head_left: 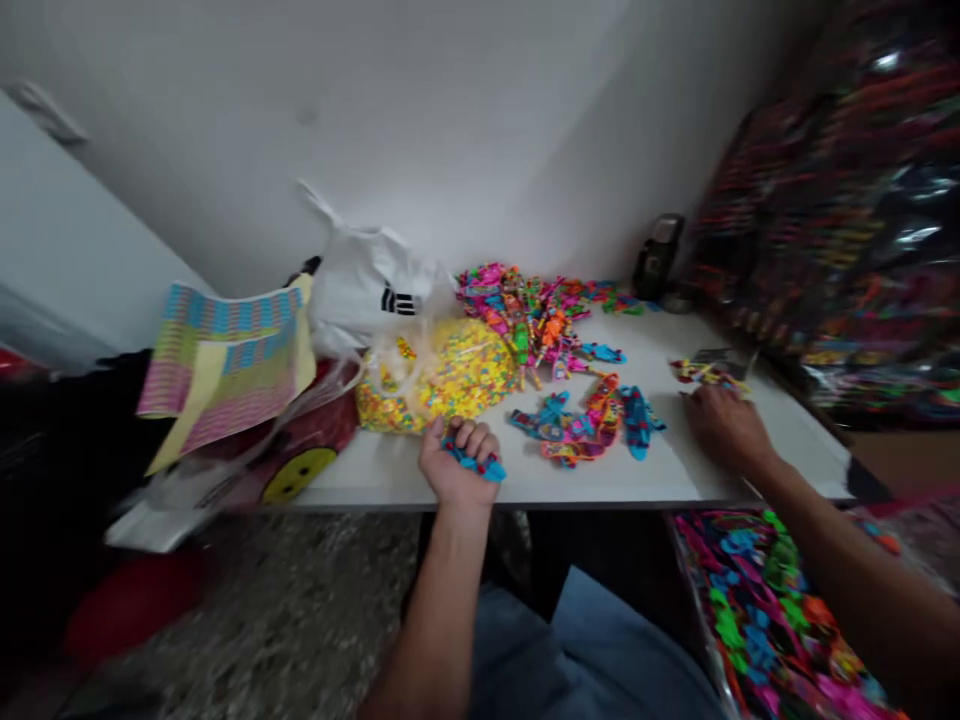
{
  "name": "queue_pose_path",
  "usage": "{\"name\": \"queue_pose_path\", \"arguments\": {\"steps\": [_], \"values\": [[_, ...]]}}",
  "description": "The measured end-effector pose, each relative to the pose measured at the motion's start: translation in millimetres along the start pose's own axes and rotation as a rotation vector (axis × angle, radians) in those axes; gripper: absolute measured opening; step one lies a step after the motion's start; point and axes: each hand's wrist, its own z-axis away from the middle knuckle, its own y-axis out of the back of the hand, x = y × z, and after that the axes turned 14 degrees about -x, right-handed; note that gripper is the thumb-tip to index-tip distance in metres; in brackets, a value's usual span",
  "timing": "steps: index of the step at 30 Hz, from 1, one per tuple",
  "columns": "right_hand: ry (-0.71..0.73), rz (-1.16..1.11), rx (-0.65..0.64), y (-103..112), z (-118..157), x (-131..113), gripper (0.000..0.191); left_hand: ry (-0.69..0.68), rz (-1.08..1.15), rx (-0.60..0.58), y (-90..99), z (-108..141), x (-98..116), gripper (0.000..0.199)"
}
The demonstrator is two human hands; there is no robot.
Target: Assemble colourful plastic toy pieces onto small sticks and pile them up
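My left hand (459, 462) is closed around a small blue toy skateboard (491, 467) with red bits, just above the table's front edge. To its right lies a loose cluster of blue and orange toy skateboards (581, 450), with one blue toy skateboard (637, 420) at its right side. My right hand (726, 428) reaches to the right part of the table, its fingertips at a small heap of yellow and red pieces (711, 373). Blur and the back of the hand hide whether those fingers grip any of them.
A clear bag of yellow mixed pieces (472, 370) and a white bag (367, 285) stand left of a colourful toy pile (517, 305). Printed sheets (240, 365) lie far left. A dark bottle (658, 257) stands behind. Below right sits an open bag of toys (772, 600).
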Motion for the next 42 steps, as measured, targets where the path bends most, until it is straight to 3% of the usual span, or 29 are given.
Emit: {"name": "queue_pose_path", "arguments": {"steps": [2,5,9,12,20,29,35,42], "values": [[-0.057,-0.291,0.060,0.2,26.2,-29.2,0.015,-0.020,0.044,-0.004,-1.0,1.7,4.8,0.021],[0.153,-0.862,0.068,-3.8,84.5,-102.5,0.018,-0.030,0.088,-0.029,-3.0,2.2,6.0,0.020],[0.421,-1.106,-0.099,-21.3,140.2,-202.4,0.016,0.003,0.127,-0.073,-5.9,2.7,1.8,0.020],[0.491,-1.179,-0.137,-28.4,152.5,-234.7,0.013,0.011,0.126,-0.087,-7.5,8.1,0.3,0.020],[0.587,-1.105,-0.150,-26.4,152.5,-239.9,0.011,0.010,0.092,-0.079,-5.4,16.8,-3.5,0.021],[0.520,-1.176,-0.180,-26.2,154.0,-239.1,0.011,0.040,0.098,-0.093,0.2,18.4,-5.1,0.022],[0.485,-1.158,-0.269,-26.8,151.2,-237.2,0.016,0.020,0.158,-0.033,-0.7,19.0,-6.1,0.023],[0.409,-1.389,-0.386,-31.9,155.5,-240.1,0.026,-0.063,-0.038,-0.119,-8.9,23.4,-12.2,0.019]]}}
